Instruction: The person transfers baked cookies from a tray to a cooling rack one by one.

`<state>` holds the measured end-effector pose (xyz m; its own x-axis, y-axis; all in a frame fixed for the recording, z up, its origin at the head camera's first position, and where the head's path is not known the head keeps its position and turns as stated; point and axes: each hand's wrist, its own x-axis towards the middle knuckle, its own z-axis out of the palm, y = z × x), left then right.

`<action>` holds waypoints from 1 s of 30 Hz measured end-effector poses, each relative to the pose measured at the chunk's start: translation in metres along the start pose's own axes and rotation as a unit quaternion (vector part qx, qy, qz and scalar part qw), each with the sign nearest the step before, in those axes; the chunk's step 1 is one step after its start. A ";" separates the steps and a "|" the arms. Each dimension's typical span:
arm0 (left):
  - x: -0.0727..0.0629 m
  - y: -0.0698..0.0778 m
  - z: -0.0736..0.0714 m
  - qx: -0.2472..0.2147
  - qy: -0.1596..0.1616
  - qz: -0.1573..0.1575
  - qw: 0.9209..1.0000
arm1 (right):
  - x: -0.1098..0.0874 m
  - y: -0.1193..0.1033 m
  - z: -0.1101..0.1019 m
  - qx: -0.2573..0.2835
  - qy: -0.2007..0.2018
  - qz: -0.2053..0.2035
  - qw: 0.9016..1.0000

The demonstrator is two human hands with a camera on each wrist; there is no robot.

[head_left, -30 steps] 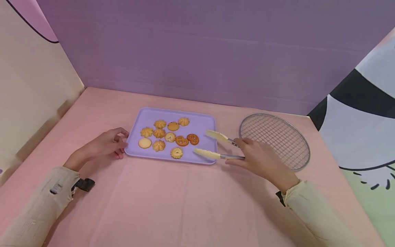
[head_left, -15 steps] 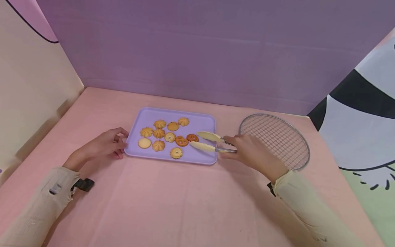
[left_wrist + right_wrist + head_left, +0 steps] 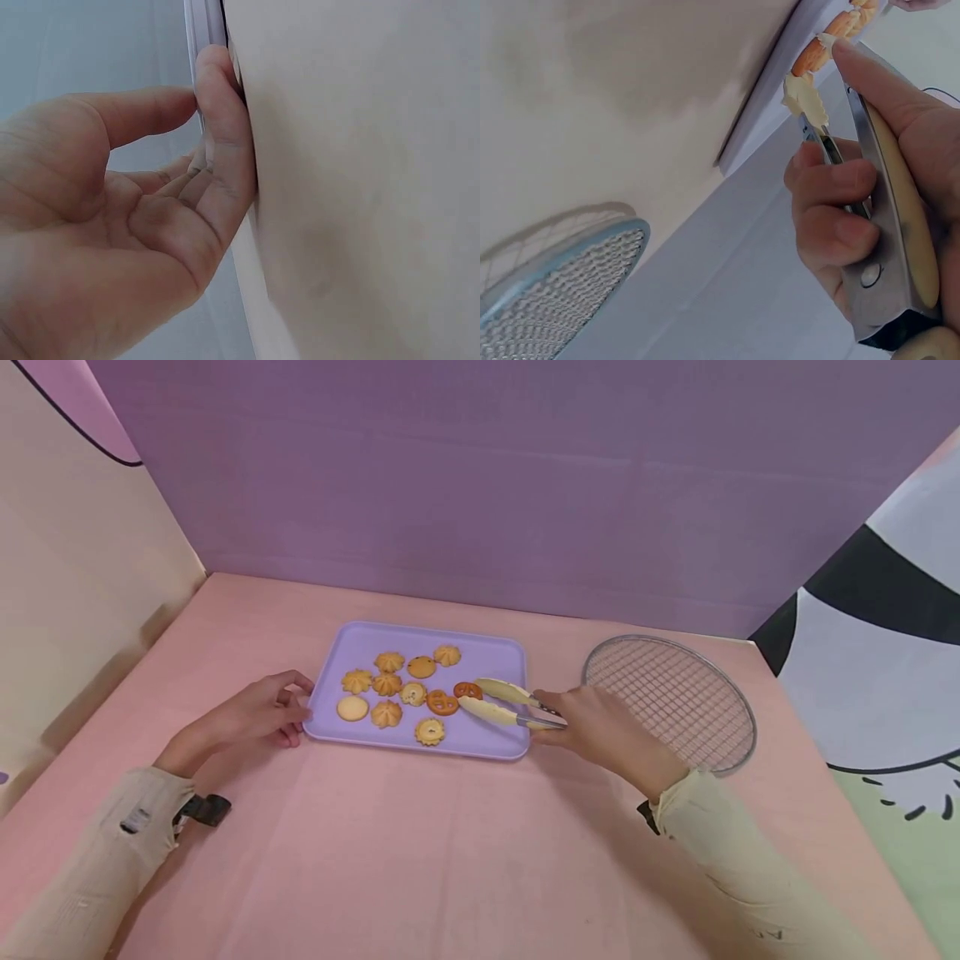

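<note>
My left hand (image 3: 251,714) pinches the left edge of the lilac tray (image 3: 487,653). In the left wrist view, the thumb meets the tray's rim (image 3: 205,22) and the other fingers curl at the edge. My right hand (image 3: 607,731) grips metal tongs with cream tips (image 3: 491,711) over the tray's right side. The tips stand apart around the right part of a brown pretzel cookie (image 3: 467,690), partly covering it. Whether both tips touch it I cannot tell. A second pretzel cookie (image 3: 442,702) lies just left of it. In the right wrist view, fingers wrap round the tongs' handle (image 3: 877,217).
Several other cookies lie on the tray, among them a plain round one (image 3: 352,708) and a ring-shaped one (image 3: 430,732). A round wire rack (image 3: 667,693) lies right of the tray on the pink table (image 3: 420,843). A purple wall (image 3: 480,485) stands behind.
My right hand has moved left with the tongs, bringing their tips from the tray's right side to the right pretzel cookie. The tips are closer together. My left hand has stayed put.
</note>
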<state>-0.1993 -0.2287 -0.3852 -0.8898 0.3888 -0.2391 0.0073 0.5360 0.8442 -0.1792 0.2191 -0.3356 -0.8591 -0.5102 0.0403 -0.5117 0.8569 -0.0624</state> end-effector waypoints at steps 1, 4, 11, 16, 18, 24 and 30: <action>0.000 0.000 0.000 0.001 0.000 0.000 1.000 | 0.000 0.000 0.001 0.000 0.000 0.000 1.000; -0.001 0.000 -0.001 0.002 0.002 -0.001 1.000 | 0.000 0.000 0.003 -0.001 0.006 -0.004 1.000; 0.000 -0.001 0.001 -0.006 0.000 -0.004 1.000 | -0.008 0.003 0.008 -0.012 0.040 -0.025 0.999; 0.000 0.000 0.001 -0.007 0.001 -0.005 1.000 | -0.016 0.002 0.009 -0.015 0.046 -0.022 0.999; 0.000 0.000 0.001 -0.009 0.000 -0.003 1.000 | -0.019 0.002 0.008 -0.020 0.050 -0.017 0.998; 0.000 -0.003 0.000 -0.005 0.001 -0.002 1.000 | -0.025 0.002 0.004 -0.022 0.062 -0.008 0.998; 0.000 -0.002 0.000 -0.006 0.000 -0.005 1.000 | -0.031 0.004 -0.004 -0.020 0.065 -0.003 0.998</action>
<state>-0.1994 -0.2302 -0.3868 -0.8898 0.3837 -0.2471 -0.0062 0.5312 0.8472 -0.1546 0.2388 -0.3335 -0.8470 -0.5035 0.1703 -0.5141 0.8575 -0.0218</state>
